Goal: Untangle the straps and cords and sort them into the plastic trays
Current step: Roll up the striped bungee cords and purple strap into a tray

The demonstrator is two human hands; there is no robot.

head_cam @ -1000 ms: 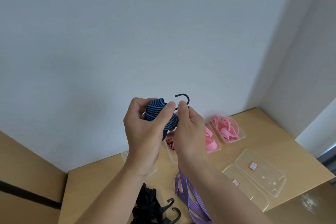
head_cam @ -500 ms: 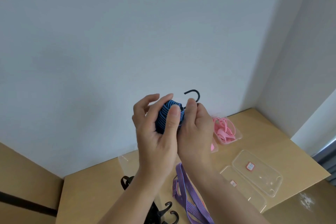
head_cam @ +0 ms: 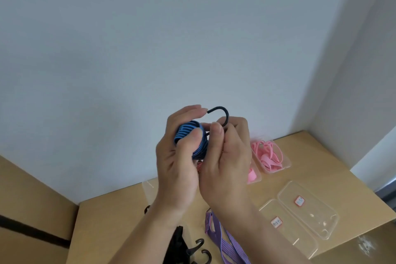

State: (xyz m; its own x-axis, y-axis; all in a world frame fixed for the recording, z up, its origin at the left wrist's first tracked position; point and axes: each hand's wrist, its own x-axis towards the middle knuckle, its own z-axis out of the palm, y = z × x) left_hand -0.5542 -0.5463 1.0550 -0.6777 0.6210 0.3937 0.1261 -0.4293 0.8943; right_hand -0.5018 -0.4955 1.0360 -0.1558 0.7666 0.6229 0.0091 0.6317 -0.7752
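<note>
A blue and black striped bungee cord (head_cam: 188,133) is coiled into a tight bundle, held up in front of the wall. My left hand (head_cam: 177,163) grips the coil, thumb pressed on its front. My right hand (head_cam: 227,163) pinches the cord's end just below its black metal hook (head_cam: 222,113), which sticks up above my fingers. On the wooden table (head_cam: 317,156) lie a purple striped strap (head_cam: 222,240) and a black strap with hooks (head_cam: 184,246). Two clear trays at the back hold pink bands (head_cam: 267,154).
Two clear plastic trays with red-edged labels (head_cam: 308,208) (head_cam: 282,225) sit at the right front of the table. Another clear tray (head_cam: 150,188) is partly hidden behind my left wrist. A red striped cord (head_cam: 199,166) peeks between my hands. A brown cabinet stands at left.
My hands have turned the coil a little and moved slightly left in view. My left thumb now presses lower on the bundle; the hook still sticks up.
</note>
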